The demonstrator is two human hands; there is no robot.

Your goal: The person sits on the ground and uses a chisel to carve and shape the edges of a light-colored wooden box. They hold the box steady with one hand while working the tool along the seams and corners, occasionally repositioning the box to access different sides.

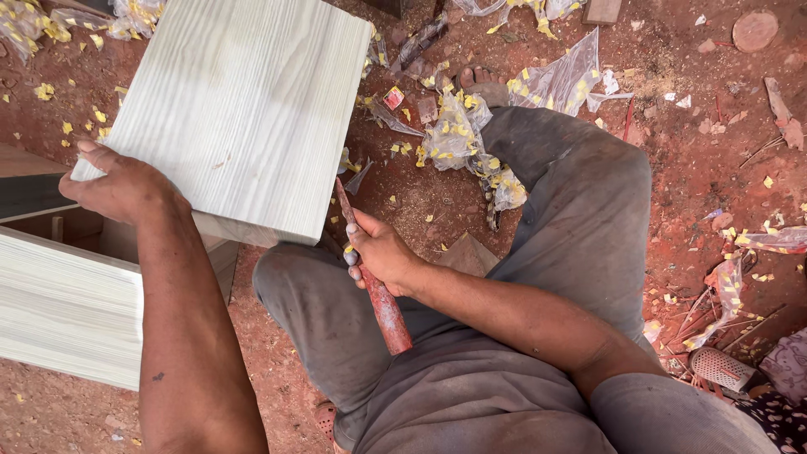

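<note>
Red dirt floor [706,160], littered with wood chips, yellow scraps and torn clear plastic wrap [551,80], fills the background around a seated person in grey trousers [580,219]. A pale wood-grain laminated panel [244,101] is seen in the upper left of the frame, tilted over a partly built cabinet [67,311] at the left edge. The panel's near left corner is gripped by the left hand [122,187], fingers curled over the edge. At frame centre, the right hand [382,252] is closed firmly round a red-handled tool [378,290], probably a hammer; its head is hidden beneath the panel's lower edge, so the exact contact cannot be told. For the work to be done well, the panel would best be held steady and square on the cabinet, and blows kept short and aimed clear of the laminate face, which could chip.
</note>
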